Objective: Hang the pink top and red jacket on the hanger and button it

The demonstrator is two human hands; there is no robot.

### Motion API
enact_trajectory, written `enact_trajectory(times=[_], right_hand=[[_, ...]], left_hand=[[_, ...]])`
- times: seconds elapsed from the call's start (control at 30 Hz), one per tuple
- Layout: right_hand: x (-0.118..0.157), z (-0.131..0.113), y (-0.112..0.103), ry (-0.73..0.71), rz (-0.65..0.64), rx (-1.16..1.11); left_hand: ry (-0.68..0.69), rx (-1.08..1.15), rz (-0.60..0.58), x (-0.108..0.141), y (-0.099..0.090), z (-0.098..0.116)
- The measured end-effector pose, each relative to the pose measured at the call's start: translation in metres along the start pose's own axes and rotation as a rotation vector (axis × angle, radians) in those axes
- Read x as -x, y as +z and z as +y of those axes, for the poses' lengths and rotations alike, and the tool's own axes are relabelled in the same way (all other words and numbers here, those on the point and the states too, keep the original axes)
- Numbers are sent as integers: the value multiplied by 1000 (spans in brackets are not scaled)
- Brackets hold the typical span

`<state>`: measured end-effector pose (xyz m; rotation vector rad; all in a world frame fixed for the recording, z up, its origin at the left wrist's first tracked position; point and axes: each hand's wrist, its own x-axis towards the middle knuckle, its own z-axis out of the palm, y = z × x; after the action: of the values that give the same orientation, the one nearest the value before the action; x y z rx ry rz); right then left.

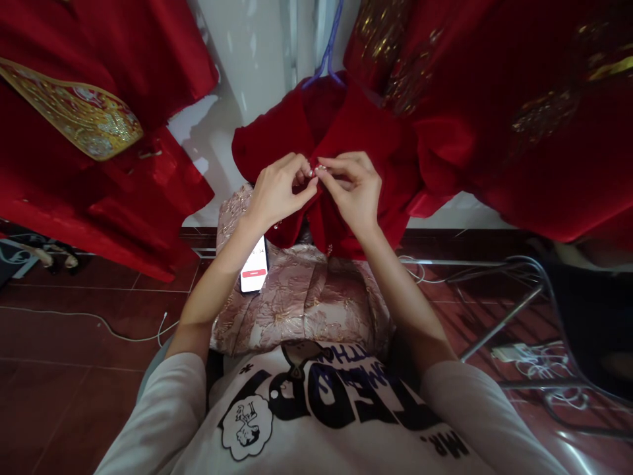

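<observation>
Red cloth garment [277, 132] is hanging from a slim purple hanger [328, 56]; beneath the hanger, we are pinching its small pearly fastening [320, 169] between left hand [279, 188] and right hand [357, 188], closure seemingly incomplete, lower front edges [321, 224] gaping.

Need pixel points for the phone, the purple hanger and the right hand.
Phone [254, 280]: head view, on the lower part of its lit screen.
Purple hanger [331, 43]: head view, on its stem above the fork.
Right hand [360, 191]: head view, on the back of the hand.
</observation>
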<state>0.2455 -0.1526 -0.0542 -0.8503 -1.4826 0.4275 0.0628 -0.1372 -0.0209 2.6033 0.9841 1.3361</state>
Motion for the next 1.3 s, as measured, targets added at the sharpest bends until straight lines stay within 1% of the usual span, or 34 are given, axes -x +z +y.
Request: enact_trajectory(times=[0.17,0.37,0.57,0.73,0.83,1.07,1.13,1.2,1.27,1.3], right_hand=[[2,5,0,-39,8,31],[2,8,-1,-45,6,40],[3,9,-2,-41,-44,17],[2,11,-3,-32,-54,-19],[2,13,-3,-38,-56,-32],[1,13,-3,-57,-56,23],[-1,16,-2,-66,-66,57],[-3,20,-1,-80,-68,95],[-3,26,2,-94,-77,131],[-1,29,3,-101,-88,151]], left_hand=[[8,-14,-2,-4,3,-1],[30,-33,-50,-5,2,-2],[63,-57,-78,-8,-1,-3],[100,-83,-154,-13,-6,-4],[135,-93,-201,-17,-7,-7],[183,-106,-258,-27,-2,-21],[184,-101,-258,-26,2,-21],[158,-63,-227,-23,8,-18],[75,31,-155,-18,17,-13],[8,103,-112,-16,22,-11]])
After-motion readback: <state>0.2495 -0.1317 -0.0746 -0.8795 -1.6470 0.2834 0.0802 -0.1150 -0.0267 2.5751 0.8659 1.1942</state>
